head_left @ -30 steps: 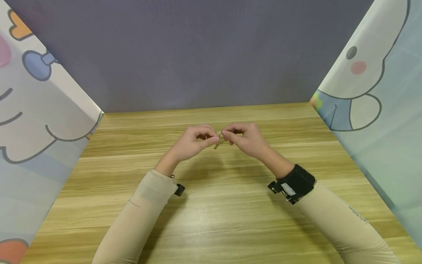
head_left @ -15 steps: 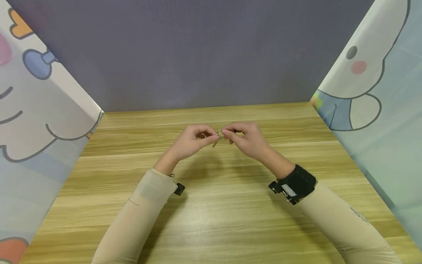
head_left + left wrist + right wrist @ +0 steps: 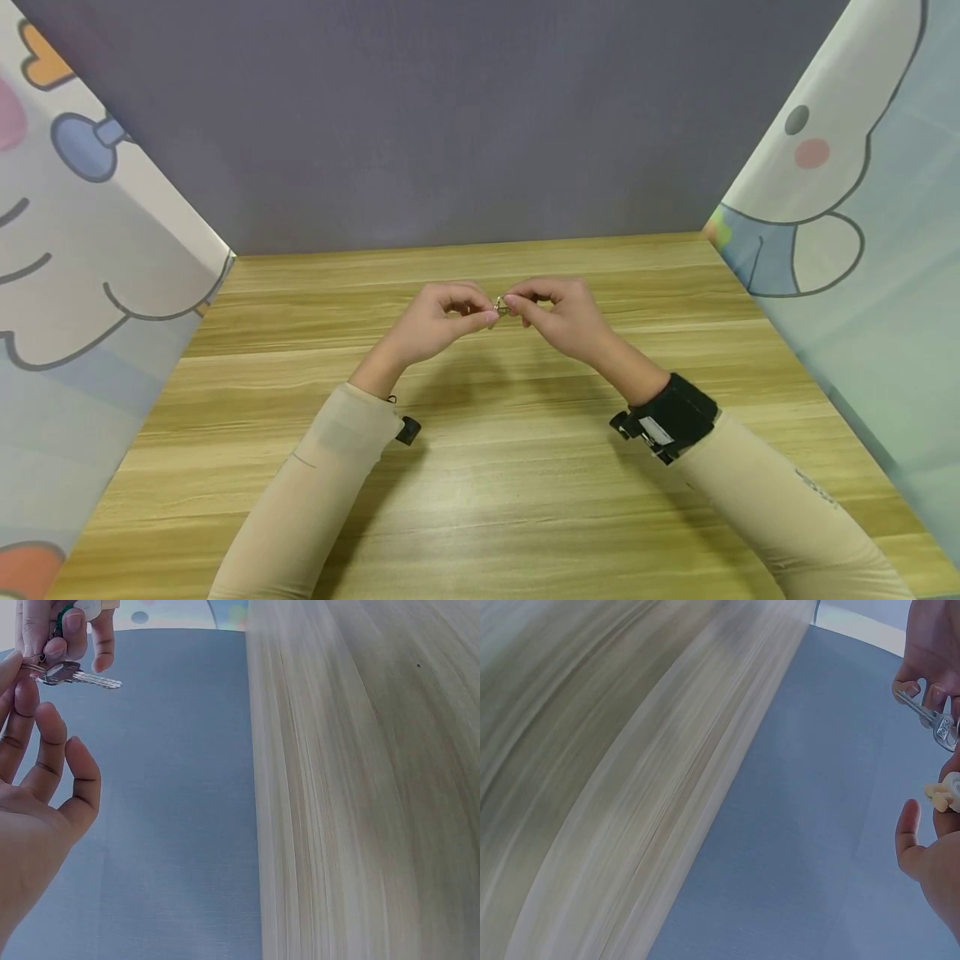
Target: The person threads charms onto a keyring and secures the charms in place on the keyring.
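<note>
In the head view we counted two hands and one small metal key (image 3: 498, 309): the left hand (image 3: 438, 321) and right hand (image 3: 562, 315) met above the middle of the wooden table (image 3: 480, 467), fingers curled, both pinching the key between their fingertips. In the left wrist view we saw one silver key (image 3: 79, 676) held off the table by fingertips from both sides, the left hand's other fingers (image 3: 49, 754) loosely curled and apart. In the right wrist view we saw the same one key (image 3: 928, 718) pinched at both ends, plus one small pale item (image 3: 946, 793) at the right hand we couldn't identify.
</note>
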Tool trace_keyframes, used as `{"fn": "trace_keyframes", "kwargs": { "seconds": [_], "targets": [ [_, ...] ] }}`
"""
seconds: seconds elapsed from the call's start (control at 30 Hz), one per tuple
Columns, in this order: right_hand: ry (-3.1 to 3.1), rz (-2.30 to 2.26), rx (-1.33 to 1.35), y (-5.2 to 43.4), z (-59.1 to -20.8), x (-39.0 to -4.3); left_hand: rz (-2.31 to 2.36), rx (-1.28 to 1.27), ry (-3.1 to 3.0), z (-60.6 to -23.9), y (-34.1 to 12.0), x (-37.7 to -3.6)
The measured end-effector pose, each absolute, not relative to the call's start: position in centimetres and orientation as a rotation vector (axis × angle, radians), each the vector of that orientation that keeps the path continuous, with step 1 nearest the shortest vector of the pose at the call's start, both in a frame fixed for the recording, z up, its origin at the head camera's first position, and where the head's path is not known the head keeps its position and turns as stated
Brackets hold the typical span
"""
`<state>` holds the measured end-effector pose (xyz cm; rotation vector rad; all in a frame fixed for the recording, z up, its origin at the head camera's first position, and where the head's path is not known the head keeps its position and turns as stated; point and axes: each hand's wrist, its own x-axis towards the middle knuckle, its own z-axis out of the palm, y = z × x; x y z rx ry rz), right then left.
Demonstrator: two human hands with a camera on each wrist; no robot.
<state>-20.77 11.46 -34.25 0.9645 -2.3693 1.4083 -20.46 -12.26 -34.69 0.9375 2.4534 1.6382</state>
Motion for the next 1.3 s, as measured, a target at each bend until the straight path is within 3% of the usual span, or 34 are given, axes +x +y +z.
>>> {"fn": "trace_keyframes", "kwargs": {
  "seconds": [0.6, 1.3],
  "targets": [
    [-2.412, 1.438, 0.917, 11.38, -34.21, -20.81, 1.627, 1.019, 2.476, -35.02, -12.43, -20.46],
    [-2.037, 1.213, 1.248, 11.31, -34.55, -21.33, 1.723, 1.024, 2.468, -35.46, -12.67, -20.52]
  ]
}}
